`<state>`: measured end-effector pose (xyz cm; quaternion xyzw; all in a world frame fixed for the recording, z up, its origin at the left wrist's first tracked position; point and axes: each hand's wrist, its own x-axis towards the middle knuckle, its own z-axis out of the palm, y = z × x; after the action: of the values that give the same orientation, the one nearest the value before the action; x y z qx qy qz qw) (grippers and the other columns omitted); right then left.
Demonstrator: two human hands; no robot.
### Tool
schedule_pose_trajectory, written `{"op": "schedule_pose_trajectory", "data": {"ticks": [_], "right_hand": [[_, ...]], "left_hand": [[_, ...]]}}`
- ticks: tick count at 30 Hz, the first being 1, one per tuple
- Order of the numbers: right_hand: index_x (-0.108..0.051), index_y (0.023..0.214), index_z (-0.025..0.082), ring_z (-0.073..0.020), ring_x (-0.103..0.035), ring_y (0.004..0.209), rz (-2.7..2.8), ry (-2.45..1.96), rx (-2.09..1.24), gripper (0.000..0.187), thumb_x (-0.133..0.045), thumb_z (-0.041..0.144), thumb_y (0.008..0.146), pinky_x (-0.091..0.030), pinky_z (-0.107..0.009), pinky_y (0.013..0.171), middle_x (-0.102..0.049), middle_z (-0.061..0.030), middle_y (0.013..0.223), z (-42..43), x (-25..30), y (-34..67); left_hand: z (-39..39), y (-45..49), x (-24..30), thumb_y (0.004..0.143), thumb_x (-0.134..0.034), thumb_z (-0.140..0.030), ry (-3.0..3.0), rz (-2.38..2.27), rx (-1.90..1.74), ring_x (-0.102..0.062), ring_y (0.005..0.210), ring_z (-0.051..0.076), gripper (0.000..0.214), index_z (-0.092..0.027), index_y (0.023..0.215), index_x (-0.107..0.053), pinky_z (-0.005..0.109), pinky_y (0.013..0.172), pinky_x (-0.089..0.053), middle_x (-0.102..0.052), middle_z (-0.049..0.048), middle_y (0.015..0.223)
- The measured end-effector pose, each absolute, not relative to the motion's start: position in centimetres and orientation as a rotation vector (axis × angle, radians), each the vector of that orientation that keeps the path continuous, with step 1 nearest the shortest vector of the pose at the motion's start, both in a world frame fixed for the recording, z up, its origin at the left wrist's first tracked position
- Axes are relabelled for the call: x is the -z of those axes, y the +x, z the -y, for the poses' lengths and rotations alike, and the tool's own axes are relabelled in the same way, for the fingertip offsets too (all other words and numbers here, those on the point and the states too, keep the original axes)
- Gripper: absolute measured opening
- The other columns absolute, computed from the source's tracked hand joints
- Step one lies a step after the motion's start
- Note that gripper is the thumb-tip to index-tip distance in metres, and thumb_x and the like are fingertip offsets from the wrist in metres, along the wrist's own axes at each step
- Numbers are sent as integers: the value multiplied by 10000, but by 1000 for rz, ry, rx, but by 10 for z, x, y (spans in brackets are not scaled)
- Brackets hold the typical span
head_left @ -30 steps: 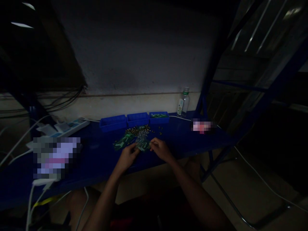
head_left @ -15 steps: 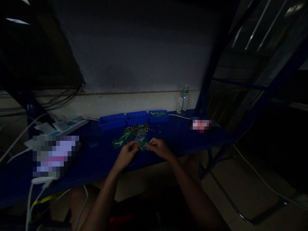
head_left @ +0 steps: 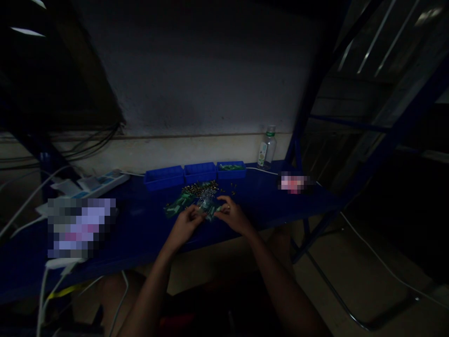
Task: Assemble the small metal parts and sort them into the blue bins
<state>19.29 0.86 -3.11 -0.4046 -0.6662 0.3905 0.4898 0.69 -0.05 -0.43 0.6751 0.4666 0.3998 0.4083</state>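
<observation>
A white plastic power strip [head_left: 101, 183] lay at the left of the dark blue table [head_left: 140, 229]. The left hand [head_left: 185, 225] pinched a small green circuit board [head_left: 207, 211] in curled fingers, just in front of a pile of small metal parts [head_left: 201, 189]. The right hand [head_left: 234, 217] touched the board's other edge with bent fingers, but it was too dim to tell whether it gripped. A clear plastic bottle [head_left: 266, 150] stood further right.

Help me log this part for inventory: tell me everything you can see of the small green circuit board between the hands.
The small green circuit board looks flat, rectangular, with pale markings; details are lost in the dim light. It is low over the dark blue table. The fingers of the left hand pinch its left end; those of the right hand touch its right end.
</observation>
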Motion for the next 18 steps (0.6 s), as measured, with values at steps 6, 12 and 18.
{"op": "schedule_pose_trajectory", "data": {"ticks": [6,12,18], "right_hand": [[-469,1058,220,-110,-561,632,1606,-922,-957,314,-544,298,764,-432,-225,622,-529,44,680,-10,30,195],[-459,1082,224,-105,-566,635,1577,-945,-931,309,-521,286,786,-434,-226,637,-546,37,711,-11,31,194],[-543,961,208,-107,-569,668,1643,-967,-954,180,-487,284,808,-428,-224,647,-574,18,748,-13,33,195]], "left_hand": [[1,10,4,679,-611,-407,1689,-1173,-1014,-479,528,103,325,-147,856,-529,198,489,-342,-528,-35,620],[0,9,8,735,-584,-388,1721,-1167,-1027,-430,478,90,590,-144,1239,-396,186,443,-302,-489,-49,597],[2,8,6,780,-541,-376,1824,-1145,-1076,-520,630,137,581,-182,1302,-378,232,562,-403,-561,5,745]]}}
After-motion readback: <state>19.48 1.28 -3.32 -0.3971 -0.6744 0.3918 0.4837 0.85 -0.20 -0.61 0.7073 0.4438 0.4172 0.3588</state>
